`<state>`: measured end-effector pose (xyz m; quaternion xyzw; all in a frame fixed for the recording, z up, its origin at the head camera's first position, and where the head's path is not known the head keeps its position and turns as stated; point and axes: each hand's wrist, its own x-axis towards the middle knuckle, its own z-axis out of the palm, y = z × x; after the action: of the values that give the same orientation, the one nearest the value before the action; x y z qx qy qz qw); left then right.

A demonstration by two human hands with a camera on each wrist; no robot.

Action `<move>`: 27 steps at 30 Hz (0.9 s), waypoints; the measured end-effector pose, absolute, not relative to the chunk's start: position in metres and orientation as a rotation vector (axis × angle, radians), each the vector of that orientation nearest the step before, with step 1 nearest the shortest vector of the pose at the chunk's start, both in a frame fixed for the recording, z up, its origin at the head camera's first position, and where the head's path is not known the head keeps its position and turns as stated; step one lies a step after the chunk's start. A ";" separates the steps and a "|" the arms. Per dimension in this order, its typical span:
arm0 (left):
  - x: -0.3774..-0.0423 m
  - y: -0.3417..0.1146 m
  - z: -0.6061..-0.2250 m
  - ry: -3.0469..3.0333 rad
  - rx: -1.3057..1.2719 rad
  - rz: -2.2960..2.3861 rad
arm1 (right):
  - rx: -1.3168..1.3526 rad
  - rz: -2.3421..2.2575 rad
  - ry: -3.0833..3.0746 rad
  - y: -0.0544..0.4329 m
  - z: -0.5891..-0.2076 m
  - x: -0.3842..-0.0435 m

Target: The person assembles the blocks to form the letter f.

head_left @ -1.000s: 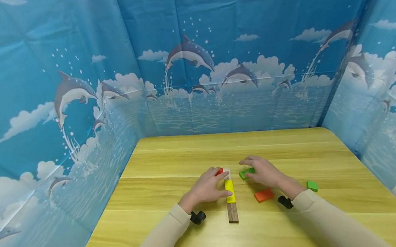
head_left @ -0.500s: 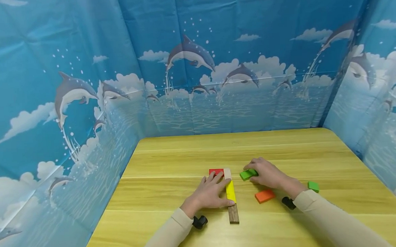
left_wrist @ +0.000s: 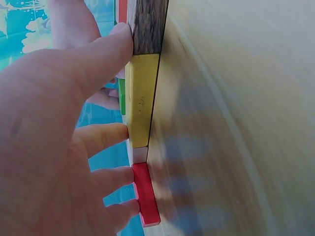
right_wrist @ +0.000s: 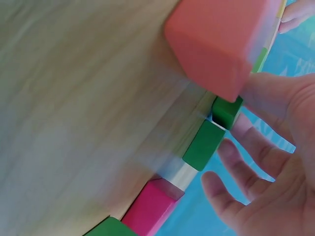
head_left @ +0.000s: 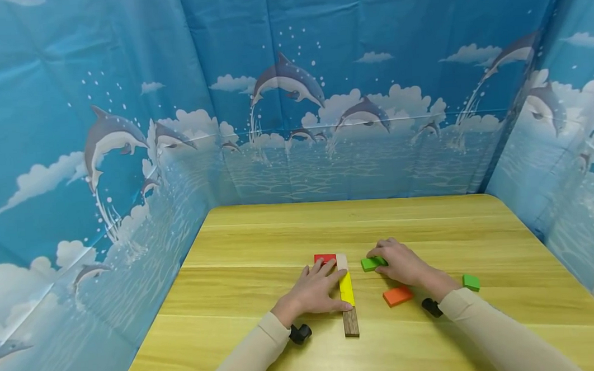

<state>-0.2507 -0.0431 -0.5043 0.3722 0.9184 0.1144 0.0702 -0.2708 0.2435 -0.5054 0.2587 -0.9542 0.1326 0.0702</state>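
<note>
On the table, a row of flat blocks runs from a brown wood-grain block through a yellow block to a whitish block. A red block lies crosswise beside the whitish one at the far end. My left hand is spread over this row; in the left wrist view its thumb meets the brown-yellow joint and fingertips touch the yellow block and the red block. To the right, my right hand pinches a green block, partly hidden, between thumb and fingers.
An orange block lies just nearer than the right hand. Another small green block sits farther right. In the right wrist view, a pink block and more green blocks line up beyond the fingers. A dolphin-print curtain borders the table.
My right fingers have closed on the green block, which has turned slightly. My left hand has come down and a little toward me, uncovering more of the red block.
</note>
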 end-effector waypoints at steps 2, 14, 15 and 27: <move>-0.251 -0.043 -0.504 2.760 1.117 0.343 | 0.779 0.407 -2.865 0.244 -0.506 -0.271; -0.252 -0.042 -0.503 2.746 1.112 0.327 | 0.733 0.470 -2.836 0.240 -0.499 -0.270; -0.252 -0.042 -0.503 2.746 1.113 0.324 | 0.727 0.471 -2.837 0.239 -0.499 -0.270; -0.253 -0.042 -0.505 2.753 1.121 0.304 | 0.682 0.480 -2.853 0.231 -0.495 -0.276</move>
<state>-0.2532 -0.0423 -0.5054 0.3741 0.9186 0.1015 0.0766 -0.2763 0.2308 -0.4952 0.2287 -0.9564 0.1607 0.0843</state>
